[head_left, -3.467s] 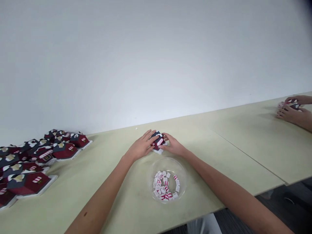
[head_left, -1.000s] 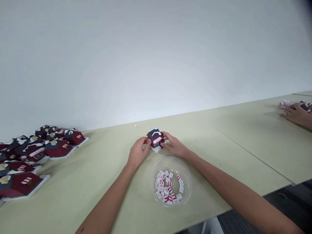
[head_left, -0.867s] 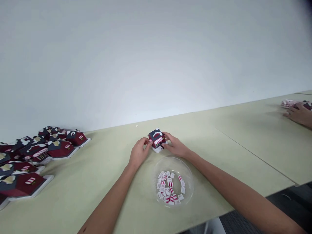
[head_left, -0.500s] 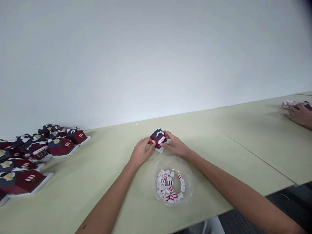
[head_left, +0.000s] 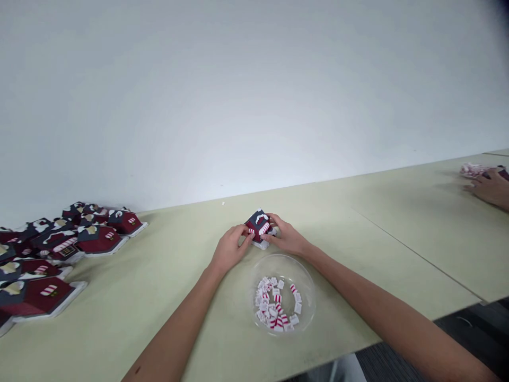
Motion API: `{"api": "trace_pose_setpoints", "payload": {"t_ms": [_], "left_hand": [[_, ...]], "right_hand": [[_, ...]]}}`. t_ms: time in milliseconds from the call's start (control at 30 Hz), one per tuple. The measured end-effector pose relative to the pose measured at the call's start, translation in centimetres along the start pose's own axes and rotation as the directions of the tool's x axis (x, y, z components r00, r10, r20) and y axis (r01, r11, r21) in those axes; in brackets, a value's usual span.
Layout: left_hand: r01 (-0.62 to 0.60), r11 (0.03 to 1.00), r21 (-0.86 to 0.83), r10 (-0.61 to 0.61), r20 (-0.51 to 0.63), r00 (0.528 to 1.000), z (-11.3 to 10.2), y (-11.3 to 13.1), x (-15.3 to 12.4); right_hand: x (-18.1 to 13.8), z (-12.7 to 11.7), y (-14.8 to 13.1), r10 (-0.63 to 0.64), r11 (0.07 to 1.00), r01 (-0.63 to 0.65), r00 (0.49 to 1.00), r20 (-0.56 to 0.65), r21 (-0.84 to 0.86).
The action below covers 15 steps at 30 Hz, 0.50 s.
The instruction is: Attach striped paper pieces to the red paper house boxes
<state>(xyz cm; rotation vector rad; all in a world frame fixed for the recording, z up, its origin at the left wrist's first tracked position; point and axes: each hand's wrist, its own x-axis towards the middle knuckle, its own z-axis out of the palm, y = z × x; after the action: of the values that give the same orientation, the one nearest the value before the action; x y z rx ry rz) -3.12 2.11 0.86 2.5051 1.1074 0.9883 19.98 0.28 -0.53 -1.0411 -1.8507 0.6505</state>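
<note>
Between my two hands a small toy house (head_left: 260,220) with dark red walls, a dark grey roof and white snow-like trim rests on the table. Its front carries a red-and-white striped awning. My left hand (head_left: 231,246) is closed on the house's left side, thumb and fingers near a small striped piece there. From the right, my right hand (head_left: 287,237) grips the house between thumb and fingers. Just in front of the hands stands a clear round bowl (head_left: 312,297) holding many small white and red-striped pieces (head_left: 274,302).
A cluster of similar red houses (head_left: 95,239) sits on the table's left. A pale wall (head_left: 254,95) runs behind the table (head_left: 191,318). At far right another person's hand (head_left: 493,188) touches a dark red item beside a pinkish-white pile (head_left: 473,170).
</note>
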Motion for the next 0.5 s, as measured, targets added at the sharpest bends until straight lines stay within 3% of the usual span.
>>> {"api": "trace_pose_setpoints", "payload": {"t_ms": [500], "left_hand": [[0.026, 1.0, 0.016, -0.026, 0.0, 1.0, -0.1, 0.15, 0.01]], "right_hand": [[-0.05, 0.02, 0.27, 0.0, 1.0, 0.0, 1.0, -0.005, -0.001]]}}
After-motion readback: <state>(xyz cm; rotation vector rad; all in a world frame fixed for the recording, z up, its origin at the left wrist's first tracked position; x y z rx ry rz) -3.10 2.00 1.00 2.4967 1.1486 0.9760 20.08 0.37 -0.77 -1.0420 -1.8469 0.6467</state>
